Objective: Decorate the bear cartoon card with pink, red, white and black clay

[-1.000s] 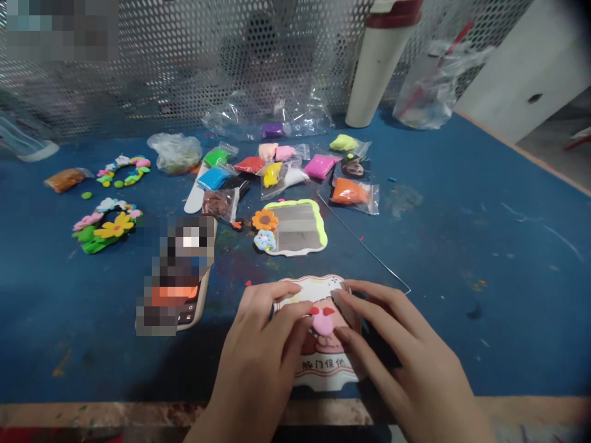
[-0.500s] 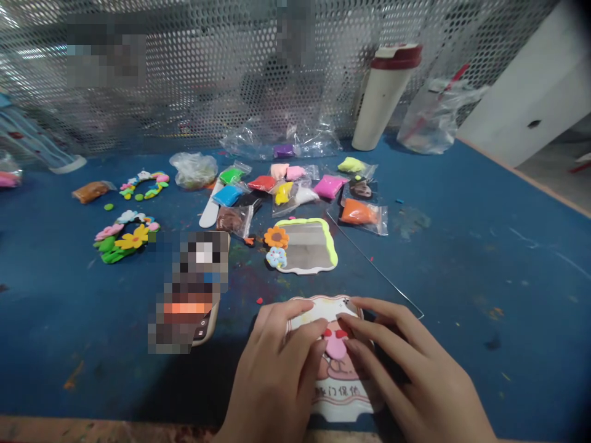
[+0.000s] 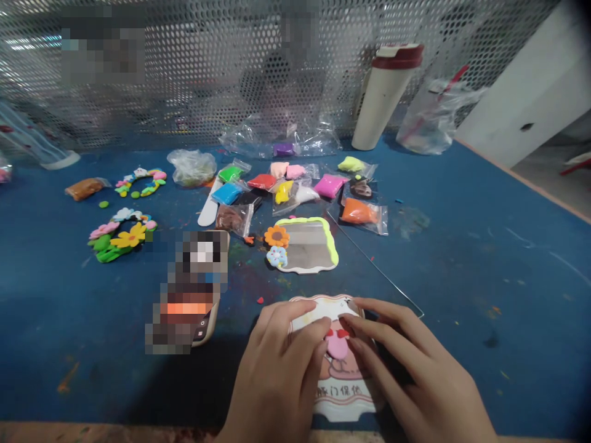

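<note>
A wavy-edged white plaque (image 3: 341, 407) with a printed picture and lettering lies on the table close to me. On it rests a small flat pink clay piece (image 3: 337, 349) with two red clay bits (image 3: 342, 333) at its upper edge. My left hand (image 3: 281, 363) bends over the plaque's left side, its thumb and index fingertip closed in at the clay. From the right, my right hand (image 3: 410, 357) meets it, thumb and fingertips at the clay's other side. Other fingers lie along the plaque's top. Fingertips partly cover the red bits.
Beyond the plaque lies a small mirror (image 3: 309, 246) with clay flowers. A thin metal rod (image 3: 376, 264) angles beside it. A phone (image 3: 210, 320) and flowered rings (image 3: 122, 237) are leftward. Clay packets (image 3: 360, 211), a tumbler (image 3: 385, 98) and a plastic bag (image 3: 427, 123) stand farther back.
The view has shifted very slightly. Both hands stay around the clay, with only tiny fingertip movement.
</note>
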A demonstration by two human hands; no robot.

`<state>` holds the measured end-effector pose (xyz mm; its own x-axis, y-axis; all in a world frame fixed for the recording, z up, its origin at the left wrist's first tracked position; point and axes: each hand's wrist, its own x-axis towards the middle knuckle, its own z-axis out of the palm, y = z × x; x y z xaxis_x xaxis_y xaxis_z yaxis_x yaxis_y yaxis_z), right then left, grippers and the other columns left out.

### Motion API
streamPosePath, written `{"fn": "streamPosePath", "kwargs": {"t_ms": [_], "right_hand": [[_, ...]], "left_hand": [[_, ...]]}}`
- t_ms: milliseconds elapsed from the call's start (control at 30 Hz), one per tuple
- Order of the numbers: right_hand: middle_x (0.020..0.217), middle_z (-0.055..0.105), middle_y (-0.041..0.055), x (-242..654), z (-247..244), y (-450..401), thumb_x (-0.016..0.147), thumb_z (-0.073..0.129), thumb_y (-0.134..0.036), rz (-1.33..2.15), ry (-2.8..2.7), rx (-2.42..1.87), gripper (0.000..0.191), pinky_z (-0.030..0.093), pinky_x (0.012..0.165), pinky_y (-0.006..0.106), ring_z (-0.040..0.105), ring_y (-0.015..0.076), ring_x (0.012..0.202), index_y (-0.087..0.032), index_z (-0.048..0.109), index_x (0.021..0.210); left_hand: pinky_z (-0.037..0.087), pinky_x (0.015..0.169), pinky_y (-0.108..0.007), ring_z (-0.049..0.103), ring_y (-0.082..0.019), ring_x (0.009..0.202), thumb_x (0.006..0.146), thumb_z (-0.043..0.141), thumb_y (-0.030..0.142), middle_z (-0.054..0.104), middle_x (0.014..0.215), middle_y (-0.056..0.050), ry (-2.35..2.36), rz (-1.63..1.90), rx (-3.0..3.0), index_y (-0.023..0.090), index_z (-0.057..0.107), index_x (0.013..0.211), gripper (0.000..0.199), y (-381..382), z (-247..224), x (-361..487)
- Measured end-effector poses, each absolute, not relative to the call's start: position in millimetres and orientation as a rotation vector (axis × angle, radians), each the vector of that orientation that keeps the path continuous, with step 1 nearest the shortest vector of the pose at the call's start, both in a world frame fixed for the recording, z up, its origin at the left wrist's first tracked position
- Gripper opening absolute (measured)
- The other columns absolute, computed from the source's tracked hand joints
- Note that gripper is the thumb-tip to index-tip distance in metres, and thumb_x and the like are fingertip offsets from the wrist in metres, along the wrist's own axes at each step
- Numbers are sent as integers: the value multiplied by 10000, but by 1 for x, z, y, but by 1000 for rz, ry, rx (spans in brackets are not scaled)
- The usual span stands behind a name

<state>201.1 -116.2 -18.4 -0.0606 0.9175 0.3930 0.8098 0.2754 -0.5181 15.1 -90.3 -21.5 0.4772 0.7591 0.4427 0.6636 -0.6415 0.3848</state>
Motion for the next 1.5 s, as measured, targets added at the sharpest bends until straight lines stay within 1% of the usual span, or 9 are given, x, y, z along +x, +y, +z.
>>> {"fn": "streamPosePath", "kwargs": {"t_ms": [200,400,633,933,1067,1300,1500], "right_hand": [[1103,641,67,202,-20,-117,909,511,-220,276,-1862,-1571,201,599,770,311,668,191,981,-253,669,1028],[1098,628,64,202,-22,-117,910,511,-194,290,-1824,-1567,193,588,786,315,660,179,976,-249,666,1011],[1068,644,60,200,-20,-119,895,537,-180,282,-1819,-1548,175,584,776,312,666,176,938,-247,690,949],[1060,645,35,199,-21,-117,904,531,-200,287,-1812,-1545,153,560,810,280,651,157,968,-255,667,951],[1059,642,25,198,-18,-116,912,527,-206,329,-1794,-1552,156,550,817,260,648,144,972,-266,655,978],[1054,645,35,191,-17,-112,907,539,-192,378,-1809,-1528,143,529,840,275,636,155,987,-249,667,928],[1045,655,44,192,-17,-110,904,535,-175,381,-1829,-1509,151,524,836,270,637,156,983,-232,675,912]], "left_hand": [[444,972,-417,483,-229,1136,881,509,65,543,1201,-93,1334,925,2583,193,583,1106,269,-92,-23,16],[433,954,-458,497,-240,1094,881,500,56,567,1154,-95,1381,1009,2520,184,598,1048,232,-92,-22,21],[466,939,-415,525,-226,1084,877,478,41,596,1131,-83,1382,1011,2554,188,611,1014,241,-92,-19,23],[399,983,-379,491,-202,1101,877,480,20,564,1156,-81,1313,986,2517,160,615,1031,248,-92,-20,24],[437,919,-356,496,-193,1056,897,439,27,564,1141,-88,1291,981,2484,148,606,1059,263,-90,-18,24],[470,892,-378,506,-206,1044,926,443,82,554,1145,-102,1255,909,2487,142,593,1066,214,-89,-17,26],[476,879,-391,502,-215,1056,918,446,69,550,1163,-102,1251,894,2475,159,601,1051,223,-89,-17,26]]}}
